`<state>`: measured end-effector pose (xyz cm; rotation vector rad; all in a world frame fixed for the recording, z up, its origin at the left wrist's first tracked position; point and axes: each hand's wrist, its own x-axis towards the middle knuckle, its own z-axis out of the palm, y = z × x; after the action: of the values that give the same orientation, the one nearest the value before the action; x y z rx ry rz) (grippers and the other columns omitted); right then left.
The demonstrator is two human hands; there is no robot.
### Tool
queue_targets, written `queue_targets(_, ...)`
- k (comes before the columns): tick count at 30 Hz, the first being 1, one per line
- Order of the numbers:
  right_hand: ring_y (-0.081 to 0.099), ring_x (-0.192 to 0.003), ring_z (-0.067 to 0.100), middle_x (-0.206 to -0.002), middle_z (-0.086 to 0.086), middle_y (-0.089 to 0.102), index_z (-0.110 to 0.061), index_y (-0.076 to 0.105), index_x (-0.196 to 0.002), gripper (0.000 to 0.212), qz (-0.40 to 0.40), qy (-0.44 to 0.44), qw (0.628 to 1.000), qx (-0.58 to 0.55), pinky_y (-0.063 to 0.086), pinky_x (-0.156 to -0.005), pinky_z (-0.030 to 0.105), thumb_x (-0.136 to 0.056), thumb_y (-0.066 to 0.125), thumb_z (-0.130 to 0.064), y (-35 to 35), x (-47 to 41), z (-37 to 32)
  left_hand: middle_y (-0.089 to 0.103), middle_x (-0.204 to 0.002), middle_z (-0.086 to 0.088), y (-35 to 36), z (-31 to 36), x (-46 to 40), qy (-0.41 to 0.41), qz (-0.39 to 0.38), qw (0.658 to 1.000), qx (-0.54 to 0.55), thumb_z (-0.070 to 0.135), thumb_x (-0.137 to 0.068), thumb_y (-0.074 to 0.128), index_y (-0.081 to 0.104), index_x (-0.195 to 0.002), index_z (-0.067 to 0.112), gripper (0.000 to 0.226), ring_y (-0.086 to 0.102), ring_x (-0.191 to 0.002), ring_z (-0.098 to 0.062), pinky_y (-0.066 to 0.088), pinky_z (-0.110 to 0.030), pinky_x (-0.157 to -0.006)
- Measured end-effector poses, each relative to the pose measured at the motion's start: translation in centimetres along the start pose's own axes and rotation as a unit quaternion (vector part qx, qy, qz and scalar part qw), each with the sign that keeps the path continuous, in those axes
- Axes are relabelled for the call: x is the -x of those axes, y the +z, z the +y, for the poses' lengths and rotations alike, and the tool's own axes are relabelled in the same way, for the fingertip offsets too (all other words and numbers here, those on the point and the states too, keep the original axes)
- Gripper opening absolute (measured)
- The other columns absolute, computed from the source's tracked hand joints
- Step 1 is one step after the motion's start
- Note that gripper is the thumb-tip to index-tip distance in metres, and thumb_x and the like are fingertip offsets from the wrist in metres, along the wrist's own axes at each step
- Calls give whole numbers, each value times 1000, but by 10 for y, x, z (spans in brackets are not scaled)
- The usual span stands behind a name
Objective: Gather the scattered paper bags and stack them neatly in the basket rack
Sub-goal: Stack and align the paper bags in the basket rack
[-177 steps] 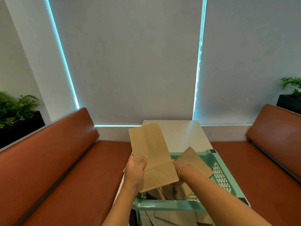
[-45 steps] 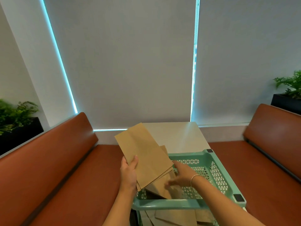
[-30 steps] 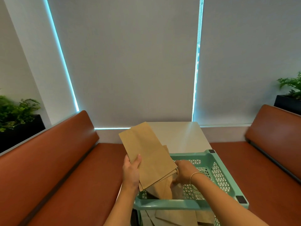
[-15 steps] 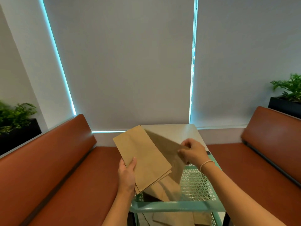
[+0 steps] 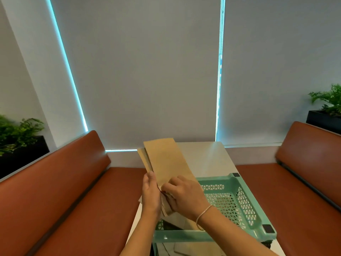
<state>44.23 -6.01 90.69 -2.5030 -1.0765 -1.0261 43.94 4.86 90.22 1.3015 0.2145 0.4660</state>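
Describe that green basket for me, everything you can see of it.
The basket is mint-green plastic, rectangular, with triangle-pattern lattice walls and a thick solid rim bearing small dark square pads at its corners. It sits upright on the pale table between two benches. Brown paper bags lie inside near its front wall. The right forearm crosses above its front rim; whether they touch cannot be told.

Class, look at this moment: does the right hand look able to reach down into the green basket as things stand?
Probably yes. The right hand sits just above the green basket, whose top is open, but it is pinching the paper bags alongside the left hand.
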Motion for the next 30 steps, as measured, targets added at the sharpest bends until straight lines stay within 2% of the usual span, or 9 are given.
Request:
queue_targets(2, 49, -52, 9, -61, -9, 57, -27, 64, -72, 17, -22, -27, 999, -19, 38, -41, 19, -76, 47, -30, 2, -1, -2, 60, -121, -9, -6, -3, -1, -10, -2, 999, 35, 42, -94, 41, 47, -129, 11, 46, 58, -112, -25, 47, -40, -95)
queue_targets(5, 51, -69, 14, -76, -2, 63, -21, 67, -85, 17, -115, -52, 986, -110, 41, -62, 23, -74, 58, -30, -3, -5, -1, 65, -105, -6, -10, -5, -2, -10, -7, 1000, 22, 16, -96, 50, 54, -110, 18, 15, 64, -92, -18, 50, -29, -73)
queue_targets(7, 49, -84, 10, -92, -4, 62, -23, 68, -96, 36, -162, 14, 967, -194, 38, -74, 21, -75, 51, -47, -7, -5, 4, 64, -106, -9, -14, -4, -8, -3, 21, 1000, -9, 10, -96, 49, 51, -116, 10, 20, 62, -89, -18, 48, -27, -71)
queue_targets(10, 48, -93, 3, -101, -11, 55, -25, 65, -105, 50, -109, 206, 925, -301, 36, -76, 11, -72, 49, -59, -2, 2, 24, 60, -109, -10, -22, 2, -17, 15, 57, 998, -31, 12, -97, 48, 47, -125, 6, 29, 59, -89, -16, 46, -25, -69)
queue_targets(12, 54, -102, 11, -109, -5, 60, -23, 61, -116, 47, -131, 284, 915, -256, 42, -81, 16, -78, 60, -50, 10, 11, 42, 58, -105, -5, -29, 4, -22, 25, 71, 996, -48, 13, -98, 47, 46, -125, 7, 28, 56, -82, -9, 44, -20, -63)
queue_targets(15, 50, -120, 21, -132, 3, 53, -22, 36, -140, 88, -326, 339, 858, -205, 43, -101, 33, -66, 76, -48, 33, 25, 53, 57, -110, -10, -36, 2, -26, 27, 89, 994, -50, 11, -97, 47, 45, -127, 5, 31, 57, -88, -15, 44, -20, -65)
queue_targets(18, 41, -128, 25, -141, 2, 44, -26, 22, -146, 114, -389, 342, 838, -174, 38, -107, 40, -53, 82, -54, 42, 29, 50, 58, -111, -9, -37, -1, -26, 20, 93, 995, -35, 11, -97, 47, 45, -128, 6, 31, 58, -97, -21, 46, -24, -70)
queue_targets(24, 49, -115, 23, -126, 4, 50, -21, 44, -132, 86, -357, 354, 850, -156, 44, -99, 34, -58, 84, -39, 36, 16, 59, 58, -101, 1, -38, -3, -25, 28, 80, 996, -19, 12, -98, 46, 46, -119, 15, 21, 57, -85, -9, 45, -20, -66)
queue_targets(30, 53, -76, 15, -79, 2, 62, -17, 66, -83, 7, -286, 352, 872, -184, 42, -64, 23, -79, 66, -23, -8, -2, 80, 58, -109, -7, -35, -2, -27, 28, 104, 994, -6, 9, -97, 47, 47, -124, 8, 27, 58, -96, -20, 48, -26, -73)
